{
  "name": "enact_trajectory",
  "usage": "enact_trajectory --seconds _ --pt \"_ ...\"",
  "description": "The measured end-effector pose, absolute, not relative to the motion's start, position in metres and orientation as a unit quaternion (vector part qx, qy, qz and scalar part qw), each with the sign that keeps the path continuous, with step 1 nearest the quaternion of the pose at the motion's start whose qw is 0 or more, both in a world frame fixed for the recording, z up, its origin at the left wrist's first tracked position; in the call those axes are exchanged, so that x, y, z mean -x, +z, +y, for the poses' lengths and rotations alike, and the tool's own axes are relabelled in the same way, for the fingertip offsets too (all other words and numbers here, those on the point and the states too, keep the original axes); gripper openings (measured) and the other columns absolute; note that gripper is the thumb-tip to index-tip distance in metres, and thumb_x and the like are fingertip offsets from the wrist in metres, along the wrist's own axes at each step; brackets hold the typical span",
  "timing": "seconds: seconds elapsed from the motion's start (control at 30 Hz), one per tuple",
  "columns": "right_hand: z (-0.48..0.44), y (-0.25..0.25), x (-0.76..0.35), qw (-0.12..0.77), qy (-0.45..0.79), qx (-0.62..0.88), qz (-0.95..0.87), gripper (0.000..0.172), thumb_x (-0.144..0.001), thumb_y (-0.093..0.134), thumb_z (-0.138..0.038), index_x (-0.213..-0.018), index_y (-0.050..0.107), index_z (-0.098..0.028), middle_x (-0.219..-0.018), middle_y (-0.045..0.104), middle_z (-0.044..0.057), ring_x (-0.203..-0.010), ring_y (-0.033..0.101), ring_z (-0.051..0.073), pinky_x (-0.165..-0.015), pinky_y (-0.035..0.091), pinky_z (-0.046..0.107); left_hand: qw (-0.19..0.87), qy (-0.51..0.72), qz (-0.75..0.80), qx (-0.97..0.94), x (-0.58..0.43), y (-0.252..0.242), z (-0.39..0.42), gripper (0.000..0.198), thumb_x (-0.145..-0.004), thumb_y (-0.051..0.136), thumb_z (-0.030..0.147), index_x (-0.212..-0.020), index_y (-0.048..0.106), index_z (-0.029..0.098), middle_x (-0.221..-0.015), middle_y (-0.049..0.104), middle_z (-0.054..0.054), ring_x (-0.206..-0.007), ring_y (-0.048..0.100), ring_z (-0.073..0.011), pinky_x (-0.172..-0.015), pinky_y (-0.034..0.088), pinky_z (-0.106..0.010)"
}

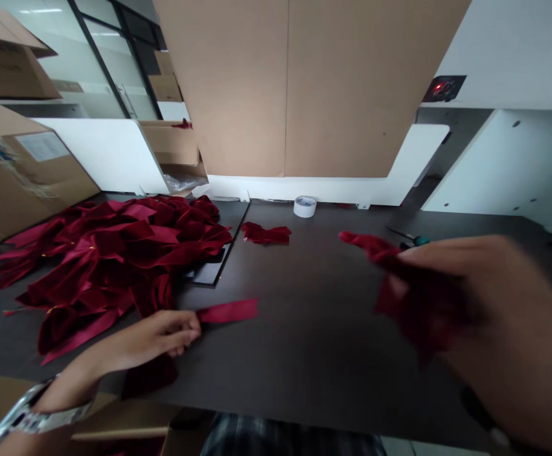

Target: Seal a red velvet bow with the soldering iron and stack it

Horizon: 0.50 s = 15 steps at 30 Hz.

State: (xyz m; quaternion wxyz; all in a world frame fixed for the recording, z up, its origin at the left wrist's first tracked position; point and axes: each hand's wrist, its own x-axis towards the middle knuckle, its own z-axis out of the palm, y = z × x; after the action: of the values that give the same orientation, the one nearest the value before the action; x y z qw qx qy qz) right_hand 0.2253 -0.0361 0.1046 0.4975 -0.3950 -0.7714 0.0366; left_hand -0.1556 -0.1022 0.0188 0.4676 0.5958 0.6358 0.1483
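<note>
My left hand (177, 332) is closed on a red velvet ribbon (228, 311), whose flat end sticks out to the right over the dark table. Darker red cloth hangs below that hand near the table's front edge. On the right, my right hand (489, 285) is raised and blurred, its fingers wrapped round a bunched piece of red velvet ribbon (428, 304); its exact shape is smeared. A large heap of red velvet bows (114, 247) lies to the left, just beyond my left hand. One small red bow (267, 234) lies apart from the heap, mid-table.
A white tape roll (305, 206) stands at the table's back. A thin pointed tool with a teal handle (416, 240) lies behind my right hand. Cardboard boxes (23, 164) stand at left, and an open box (123, 424) sits below the front edge. Cardboard panels (285, 88) rise behind.
</note>
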Motion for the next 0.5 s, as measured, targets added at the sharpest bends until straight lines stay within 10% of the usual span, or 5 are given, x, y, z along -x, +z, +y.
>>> enact_trajectory --seconds 0.2,0.37,0.5 --pt "-0.038 0.08 -0.202 0.071 0.206 0.193 -0.957 0.054 -0.081 0.069 -0.033 -0.132 0.052 -0.023 -0.124 0.06 0.007 -0.106 0.06 0.021 -0.088 0.051 0.03 0.19 0.203 0.723 -0.633 0.194 0.009 -0.083 0.05 -0.071 0.052 0.065 -0.09 0.067 0.02 -0.096 0.07 -0.009 -0.09 0.063 -0.027 -0.083 0.05 -0.034" --pt "-0.003 0.066 -0.205 0.067 0.278 0.224 -0.932 0.029 -0.094 0.054 -0.031 -0.119 0.063 -0.02 -0.118 0.063 0.007 -0.11 0.055 0.02 -0.1 0.041 0.034 0.134 0.166 0.747 -0.63 0.18 0.016 -0.078 0.044 -0.075 0.043 0.06 -0.07 0.06 0.02 -0.071 0.066 -0.005 -0.067 0.06 -0.0219 -0.068 0.047 -0.031" --pt "0.003 0.044 -0.198 0.026 0.283 0.196 -0.939 0.048 -0.085 0.067 -0.033 -0.131 0.056 -0.023 -0.129 0.057 0.008 -0.121 0.047 0.023 -0.104 0.038 0.038 0.162 0.201 0.697 -0.669 0.153 0.029 -0.077 0.042 -0.081 0.043 0.057 -0.07 0.059 0.02 -0.066 0.062 -0.001 -0.061 0.054 -0.0164 -0.06 0.041 -0.025"
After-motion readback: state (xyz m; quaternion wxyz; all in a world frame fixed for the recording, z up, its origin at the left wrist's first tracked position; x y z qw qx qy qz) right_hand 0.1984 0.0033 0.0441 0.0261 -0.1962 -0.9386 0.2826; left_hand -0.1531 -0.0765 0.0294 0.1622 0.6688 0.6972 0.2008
